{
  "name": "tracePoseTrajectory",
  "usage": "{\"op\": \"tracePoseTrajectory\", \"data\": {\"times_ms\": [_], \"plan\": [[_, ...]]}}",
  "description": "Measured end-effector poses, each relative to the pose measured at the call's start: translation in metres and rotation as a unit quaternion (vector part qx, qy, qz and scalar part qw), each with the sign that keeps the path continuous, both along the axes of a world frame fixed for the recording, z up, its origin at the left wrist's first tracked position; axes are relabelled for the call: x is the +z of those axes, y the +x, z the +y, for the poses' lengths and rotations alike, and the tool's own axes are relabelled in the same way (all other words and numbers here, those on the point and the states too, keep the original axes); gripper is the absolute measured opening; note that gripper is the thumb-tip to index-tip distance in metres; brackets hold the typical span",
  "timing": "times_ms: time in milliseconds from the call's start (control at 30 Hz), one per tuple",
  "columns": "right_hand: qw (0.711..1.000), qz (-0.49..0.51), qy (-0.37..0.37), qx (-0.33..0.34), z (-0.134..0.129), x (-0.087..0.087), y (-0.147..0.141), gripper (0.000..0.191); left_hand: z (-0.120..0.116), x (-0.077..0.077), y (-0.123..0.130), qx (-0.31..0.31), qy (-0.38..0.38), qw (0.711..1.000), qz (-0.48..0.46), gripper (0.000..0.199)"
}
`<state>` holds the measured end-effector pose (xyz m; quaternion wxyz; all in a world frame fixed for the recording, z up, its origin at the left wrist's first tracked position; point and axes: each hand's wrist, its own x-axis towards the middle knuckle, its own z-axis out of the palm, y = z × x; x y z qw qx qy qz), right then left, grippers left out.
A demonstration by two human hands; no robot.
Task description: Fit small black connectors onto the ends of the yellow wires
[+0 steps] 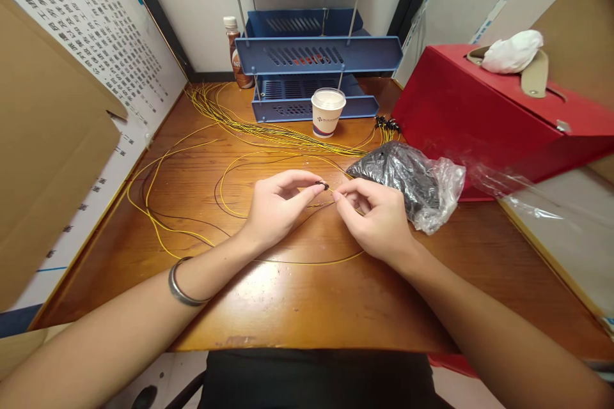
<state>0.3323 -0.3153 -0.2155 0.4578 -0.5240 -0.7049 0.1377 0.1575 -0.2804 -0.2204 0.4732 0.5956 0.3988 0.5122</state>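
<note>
Over the middle of the table, my left hand [279,206] pinches a small black connector [325,185] between thumb and fingertips. Just to its right, my right hand [374,212] pinches a thin yellow wire [332,191] that runs to the connector. Whether the wire sits inside the connector I cannot tell. Loose yellow and black wire loops [223,188] lie on the table around and beneath both hands. Beside my right hand rests a clear plastic bag [407,182] filled with small black parts, too small to name.
A bundle of yellow wires [268,131] stretches across the back, with black connectors [387,124] at its right end. Behind it stand a paper cup [329,113], a blue tiered rack [319,54] and a bottle [237,57]. A red box [480,115] stands right; cardboard [52,140] leans left.
</note>
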Motion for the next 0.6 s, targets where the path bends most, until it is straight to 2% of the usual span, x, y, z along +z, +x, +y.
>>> {"op": "tracePoseTrajectory", "data": {"times_ms": [600], "plan": [[1.0,-0.005,-0.014,0.003,-0.0001,0.0,-0.001,0.013,-0.0012,0.0013,-0.0017,-0.037,0.014,0.999,0.024,0.012]]}}
